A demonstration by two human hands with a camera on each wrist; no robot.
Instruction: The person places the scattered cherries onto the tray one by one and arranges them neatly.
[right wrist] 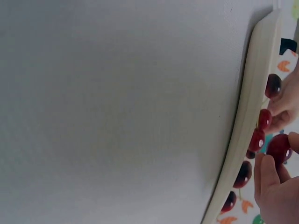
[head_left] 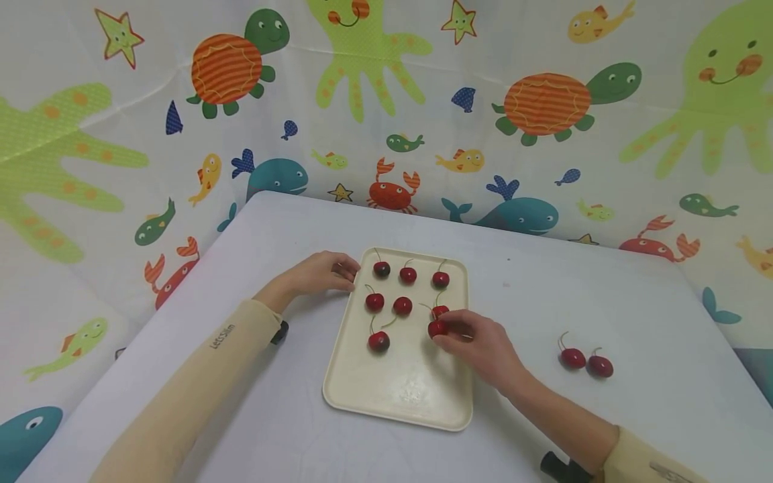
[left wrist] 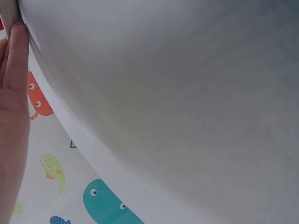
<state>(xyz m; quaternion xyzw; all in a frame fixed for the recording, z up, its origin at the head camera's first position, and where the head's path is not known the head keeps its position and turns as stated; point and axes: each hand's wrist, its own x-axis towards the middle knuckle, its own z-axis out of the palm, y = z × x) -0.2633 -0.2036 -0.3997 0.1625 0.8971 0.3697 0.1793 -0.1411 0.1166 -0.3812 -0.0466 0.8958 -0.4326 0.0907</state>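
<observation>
The right hand (head_left: 483, 341) pinches a cherry (head_left: 436, 329) over a tray (head_left: 392, 396) of seven more (head_left: 402, 306), the left hand (head_left: 319, 272) (apparently relaxed) touching it.

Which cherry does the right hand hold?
The cherry lowest in the right column over the tray, head view: only this one is pinched by the right hand.

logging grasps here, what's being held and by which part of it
The right hand holds a cherry by its round body, not its stem. The left hand seems only to touch the edge of the tray.
</observation>
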